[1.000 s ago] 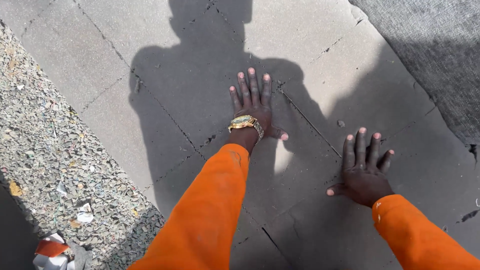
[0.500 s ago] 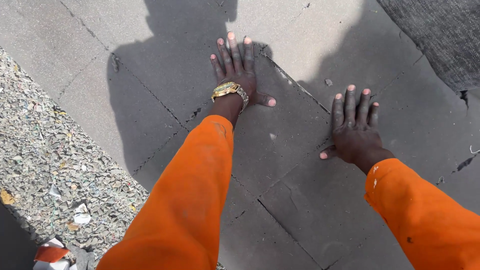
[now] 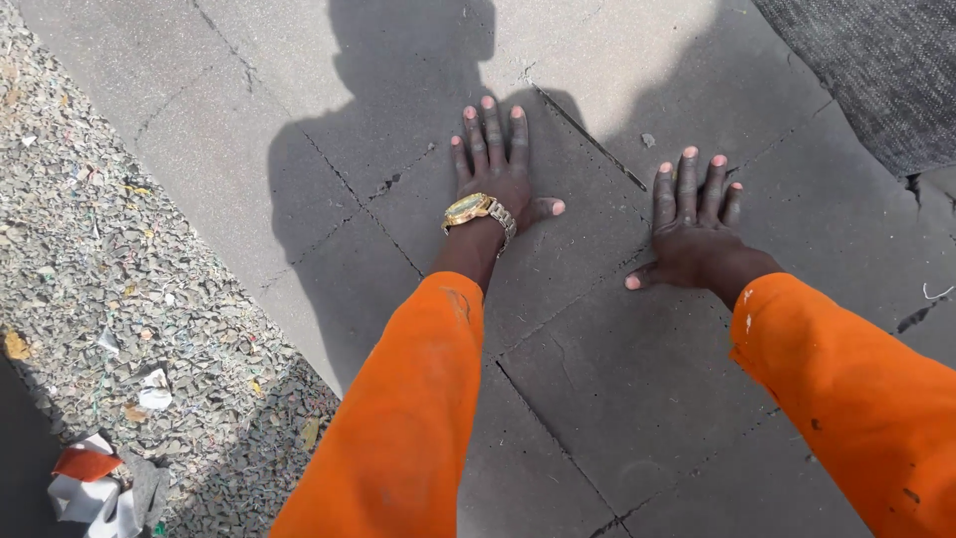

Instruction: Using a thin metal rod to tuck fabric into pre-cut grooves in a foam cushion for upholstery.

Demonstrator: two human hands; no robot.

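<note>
— How are the hands placed?
— The left hand (image 3: pixel 495 177) and right hand (image 3: pixel 697 231) are spread flat, pressed on the grey paving slabs (image 3: pixel 607 389); since a second ago they sit nearer.
— Around them?
— Gravel (image 3: pixel 110 289) is seen left.

- grey slabs (image 3: pixel 617 399), cracked joints, both hands flat on them: left hand (image 3: pixel 495 179), right hand (image 3: pixel 697 234)
- gravel strip (image 3: pixel 110 299) at left, paper scraps (image 3: pixel 90 488) on it

Left hand (image 3: pixel 495 169) with gold metal wristwatch (image 3: pixel 476 210) and right hand (image 3: pixel 694 227) lie flat, fingers spread, on grey cracked paving slabs (image 3: pixel 597 369); orange long sleeves (image 3: pixel 408 418).
</note>
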